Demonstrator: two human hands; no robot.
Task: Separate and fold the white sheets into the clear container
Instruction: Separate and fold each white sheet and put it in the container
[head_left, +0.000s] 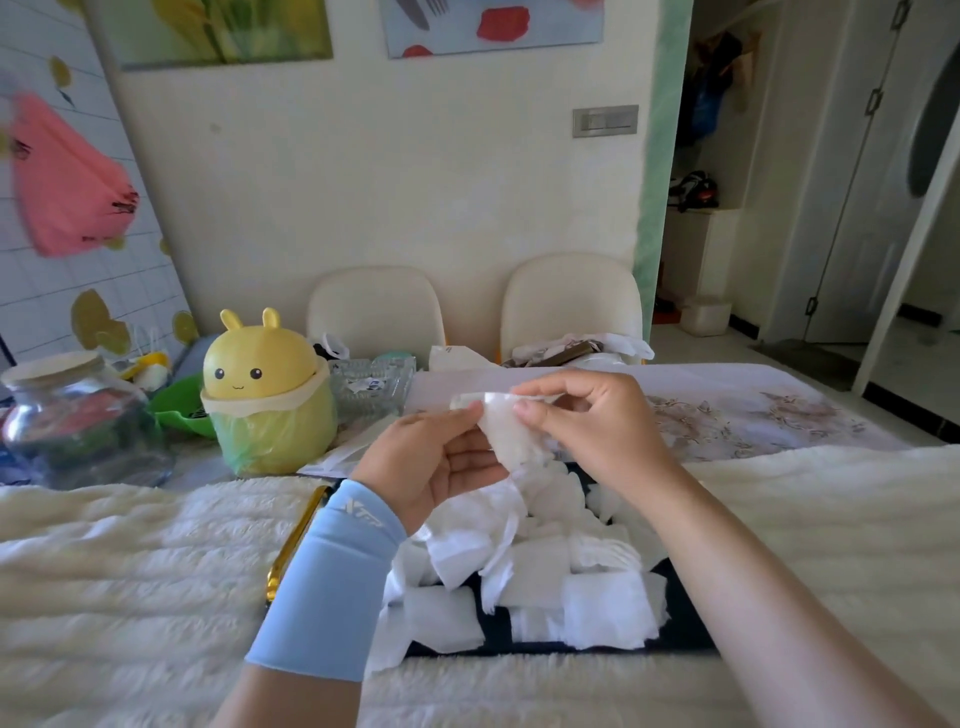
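A thin white sheet (506, 431) is raised above the table, and both hands pinch its top edge. My left hand (431, 467), with a light blue sleeve on the forearm, holds the sheet's left side. My right hand (587, 415) pinches the right side between thumb and fingers. Below the hands lies a pile of folded white sheets (540, 561) on a dark tray (685, 618). A clear glass container (371, 387) stands at the back of the table, left of centre.
A yellow bunny-shaped bin (267, 395) with a bag stands left of the hands. A glass jar (78, 421) and a green bowl (179, 402) sit further left. A fluffy white cover (130, 561) lies over the near table. Two cream chairs (376, 306) stand behind.
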